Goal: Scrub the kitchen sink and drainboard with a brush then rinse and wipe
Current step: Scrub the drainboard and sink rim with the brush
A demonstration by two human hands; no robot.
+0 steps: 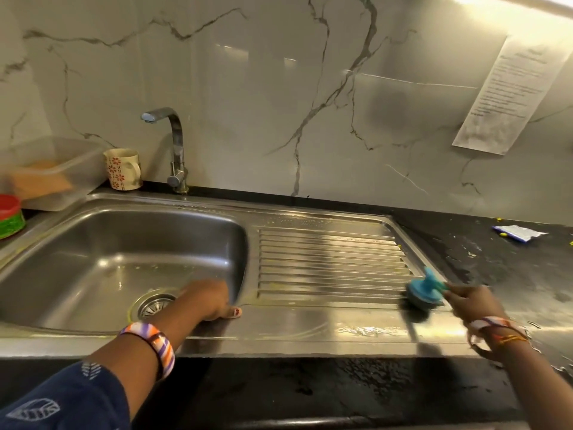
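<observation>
Head view recorded the nearest item as a dark blue patterned sleeve (62,398) on the left arm, with a striped orange, purple and white bangle (155,342) at the wrist. Left hand (207,301) gripped the sink's front edge, thumb on the rim and fingers curled down inside the stainless steel sink basin (124,243), beside the round metal drain strainer (154,305). Right hand (473,302), motion-blurred, held the blue-handled scrubbing brush (423,297) by its handle; the dark bristle head touched the near right corner of the ribbed stainless steel drainboard (328,259). A wet black stone surface (496,262) lay right of the drainboard and carried a torn white and blue sachet (516,233). Farther back stood a chrome tap (176,144), a cream floral mug (122,169) and a clear plastic container (52,172). A printed paper sheet (508,97) was fixed to the marble-patterned wall.
</observation>
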